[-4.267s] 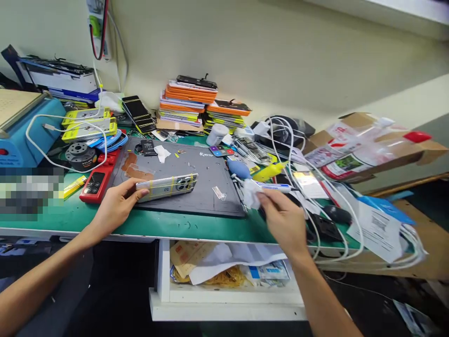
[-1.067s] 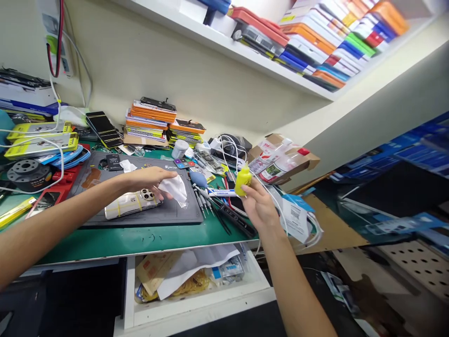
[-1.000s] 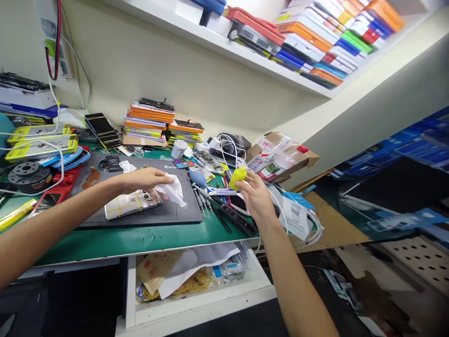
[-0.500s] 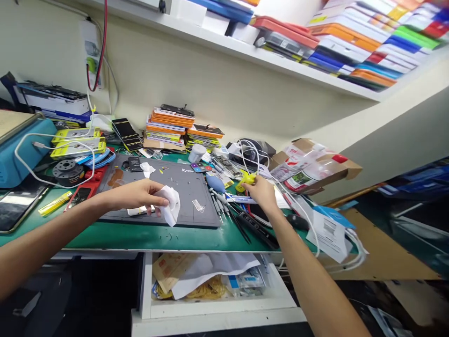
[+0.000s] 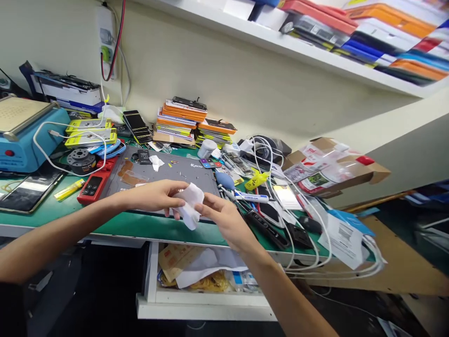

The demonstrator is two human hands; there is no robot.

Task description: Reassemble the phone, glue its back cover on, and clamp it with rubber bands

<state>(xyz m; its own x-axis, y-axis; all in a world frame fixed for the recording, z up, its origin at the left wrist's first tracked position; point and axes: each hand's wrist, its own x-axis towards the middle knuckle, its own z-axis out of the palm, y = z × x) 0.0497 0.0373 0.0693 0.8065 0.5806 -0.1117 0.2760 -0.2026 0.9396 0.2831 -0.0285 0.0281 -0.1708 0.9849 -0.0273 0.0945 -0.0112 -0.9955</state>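
Note:
A crumpled white tissue (image 5: 191,206) is held over the front part of the grey work mat (image 5: 206,179). My left hand (image 5: 163,196) grips its left side between thumb and fingers. From the right, my right hand (image 5: 226,217) pinches the tissue's other edge, thumb in front. Beyond it, among the tools, lies a small yellow bottle (image 5: 257,180), tilted and touched by neither hand. Part of the mat is hidden behind my hands.
An open drawer (image 5: 206,297) juts out below the bench edge. Pens, a blue air blower (image 5: 224,180) and white cables (image 5: 328,238) crowd the right. On the left sit a blue heating plate machine (image 5: 31,140) and a red device (image 5: 96,183). A shelf (image 5: 315,56) hangs above.
My right hand has let go of the yellow bottle and come left to the tissue, taking its edge. My left hand keeps hold of it. The view has shifted slightly.

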